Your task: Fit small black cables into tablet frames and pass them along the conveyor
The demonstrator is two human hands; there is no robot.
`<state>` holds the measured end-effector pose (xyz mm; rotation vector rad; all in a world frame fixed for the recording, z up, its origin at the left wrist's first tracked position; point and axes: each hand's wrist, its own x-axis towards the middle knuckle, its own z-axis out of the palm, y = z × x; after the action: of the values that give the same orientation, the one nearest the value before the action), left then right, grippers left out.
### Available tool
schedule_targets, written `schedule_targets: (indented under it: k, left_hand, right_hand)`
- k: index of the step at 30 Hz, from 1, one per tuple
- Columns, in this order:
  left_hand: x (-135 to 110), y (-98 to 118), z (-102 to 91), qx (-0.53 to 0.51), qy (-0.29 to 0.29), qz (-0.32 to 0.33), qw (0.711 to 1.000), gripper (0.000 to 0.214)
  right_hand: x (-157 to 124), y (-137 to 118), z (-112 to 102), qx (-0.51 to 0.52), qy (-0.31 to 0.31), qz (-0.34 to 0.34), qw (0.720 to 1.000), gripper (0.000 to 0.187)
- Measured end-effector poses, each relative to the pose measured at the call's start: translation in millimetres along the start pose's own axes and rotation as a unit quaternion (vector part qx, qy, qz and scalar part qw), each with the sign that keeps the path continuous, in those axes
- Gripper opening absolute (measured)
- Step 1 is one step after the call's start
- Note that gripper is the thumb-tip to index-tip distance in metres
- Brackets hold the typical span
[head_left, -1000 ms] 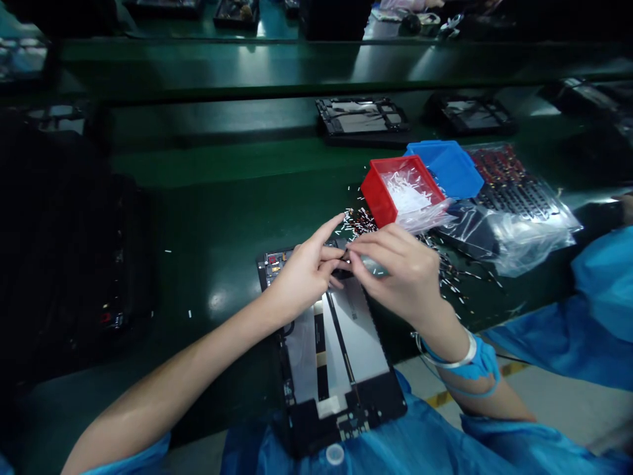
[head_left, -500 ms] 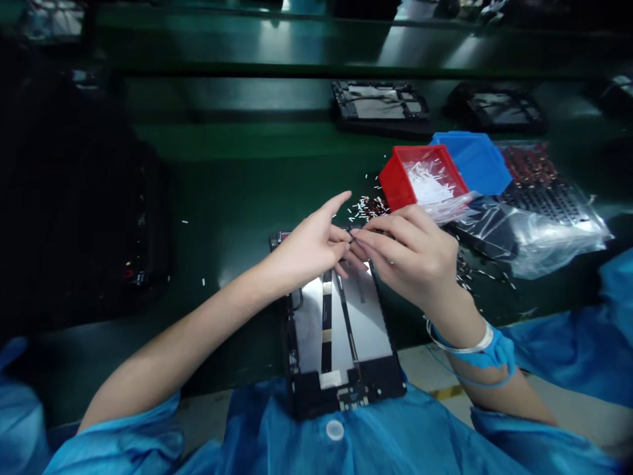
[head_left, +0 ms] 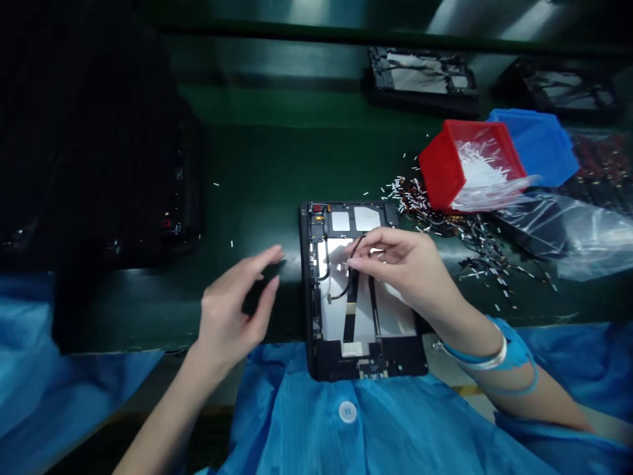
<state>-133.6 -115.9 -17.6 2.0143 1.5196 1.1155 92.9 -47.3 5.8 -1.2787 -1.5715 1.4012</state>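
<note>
An opened tablet chassis (head_left: pixel 363 353) lies at the near edge of the green bench, its silver inner plate and black flex strips exposed. My right hand (head_left: pixel 405 264) hovers over its upper half, thumb and fingers pinched on a thin black cable (head_left: pixel 356 247) that curves down into the chassis. My left hand (head_left: pixel 237 310) is off to the left of the chassis, above the bench, fingers spread and holding nothing.
A red bin (head_left: pixel 467 168) of white slivers and a blue bin (head_left: pixel 537 142) stand at the right, with scattered small parts (head_left: pixel 445 218) and clear plastic bags (head_left: pixel 564 231) around them. Two more open chassis (head_left: pixel 420 72) lie further back. Dark stacked items (head_left: pixel 99 145) fill the left.
My left hand let go and drew away to the left of the chassis, opening. The right hand stayed pinched on the cable and dropped lower over the chassis. The view tilted down.
</note>
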Motion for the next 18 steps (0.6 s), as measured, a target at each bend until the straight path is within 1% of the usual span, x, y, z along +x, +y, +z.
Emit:
schedule_targets:
  k: [3, 5, 8, 12, 16, 18]
  left_hand:
    - [-21.3, -8.5, 9.8, 0.039, -0.039, 0.08, 0.995, 0.041]
    - [-26.6, -10.9, 13.7, 0.056, -0.06, 0.119, 0.989, 0.039]
    - [-27.6, -12.0, 15.9, 0.105, -0.095, 0.162, 0.977, 0.036]
    - [-25.1, -11.5, 16.9, 0.167, -0.136, 0.19, 0.958, 0.036]
    - [-22.8, -11.3, 17.8, 0.184, -0.141, 0.2, 0.952, 0.034]
    - [-22.7, -10.9, 18.1, 0.192, -0.138, 0.204, 0.95, 0.034]
  right_hand:
    - [6.1, 8.1, 11.4, 0.006, -0.014, 0.035, 0.999, 0.014]
    - [8.7, 11.8, 16.6, -0.017, -0.009, 0.034, 0.999, 0.01]
    - [9.7, 13.5, 20.3, -0.062, 0.003, 0.022, 0.998, 0.006]
    - [8.6, 12.5, 19.4, -0.111, 0.003, 0.013, 0.994, 0.005]
    - [7.8, 12.1, 18.0, -0.148, -0.001, -0.001, 0.989, 0.005]
    - [6.6, 9.0, 17.1, -0.171, -0.012, -0.014, 0.985, 0.008]
